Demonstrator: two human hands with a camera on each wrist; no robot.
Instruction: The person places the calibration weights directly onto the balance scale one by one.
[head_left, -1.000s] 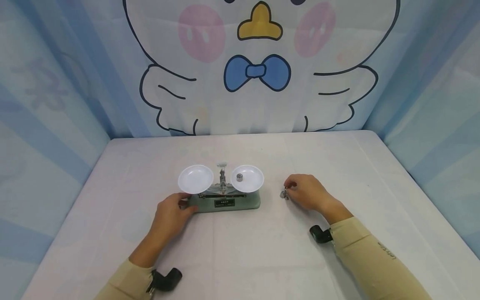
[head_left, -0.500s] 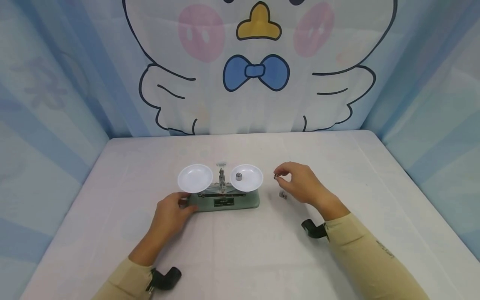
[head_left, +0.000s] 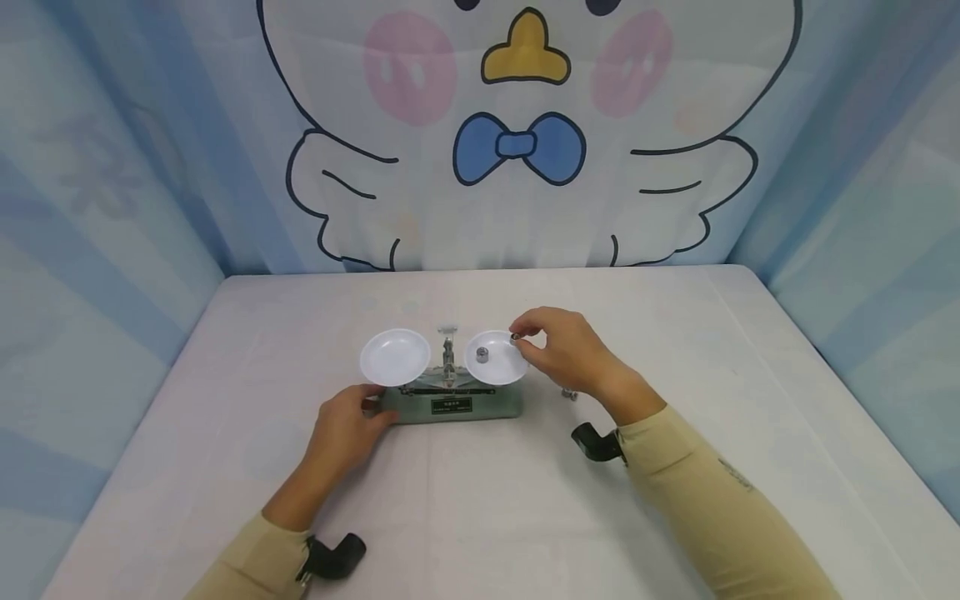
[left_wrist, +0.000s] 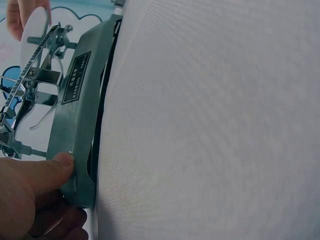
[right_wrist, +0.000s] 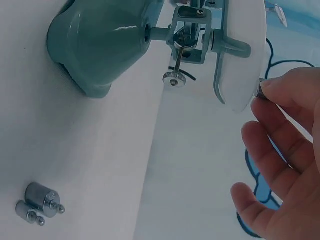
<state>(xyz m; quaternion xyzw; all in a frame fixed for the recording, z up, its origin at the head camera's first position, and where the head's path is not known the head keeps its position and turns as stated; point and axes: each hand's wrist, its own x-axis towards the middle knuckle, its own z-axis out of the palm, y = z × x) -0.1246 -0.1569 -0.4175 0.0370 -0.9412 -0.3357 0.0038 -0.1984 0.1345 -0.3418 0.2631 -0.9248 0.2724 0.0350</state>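
Green balance scale (head_left: 483, 406) carries two round pans (head_left: 395, 358) (both white).

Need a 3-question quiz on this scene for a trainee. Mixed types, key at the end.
1. Multiple choice: in the right wrist view, how many loose weights are on the table?
A) one
B) two
C) four

2. True or false: the right hand pinches a small metal weight close to the right pan.

3. Short answer: what does the left hand grip?

Key
1: B, two.
2: True.
3: The green balance base, at its left end.
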